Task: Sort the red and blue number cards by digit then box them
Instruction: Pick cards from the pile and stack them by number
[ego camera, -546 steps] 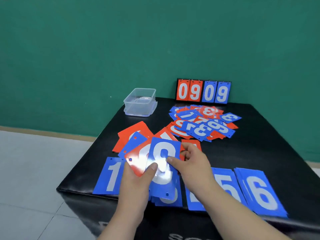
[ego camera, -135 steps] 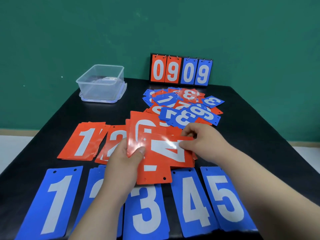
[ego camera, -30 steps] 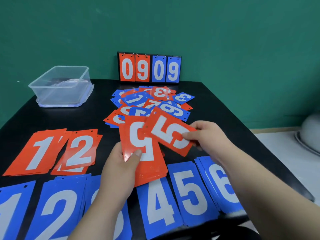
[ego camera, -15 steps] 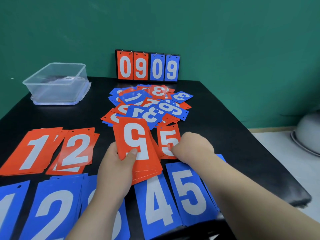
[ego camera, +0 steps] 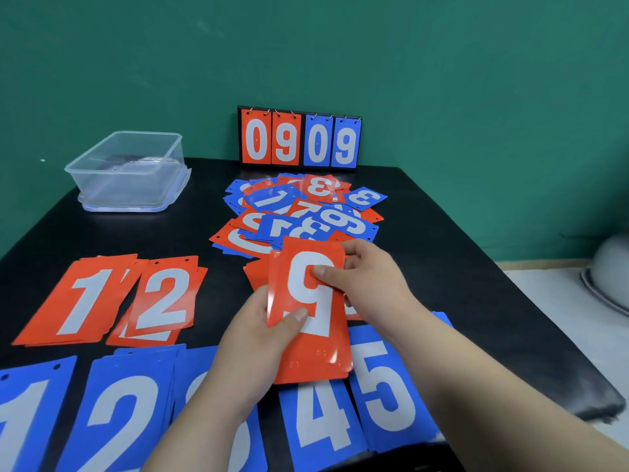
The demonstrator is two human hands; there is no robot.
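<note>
Now right hand (ego camera: 360, 281) back pinching red stack (ego camera: 316, 362) top; left hand (ego camera: 252, 338) grips it.

Red card stack (ego camera: 316, 356), gripped by left hand (ego camera: 255, 342) and right hand (ego camera: 364, 277): thin smooth plastic, glossy, white glare streak by left thumb. Blue cards (ego camera: 384, 386) under both hands: same smooth sheet, duller sheen. Table top (ego camera: 459, 267) right of right hand: black, matt, finely grained. Clear box (ego camera: 129, 172) far beyond left hand: transparent glossy plastic. Scoreboard rings (ego camera: 293, 113) beyond hands: small bright metal. Wall (ego camera: 442, 80): matt green paint.
</note>
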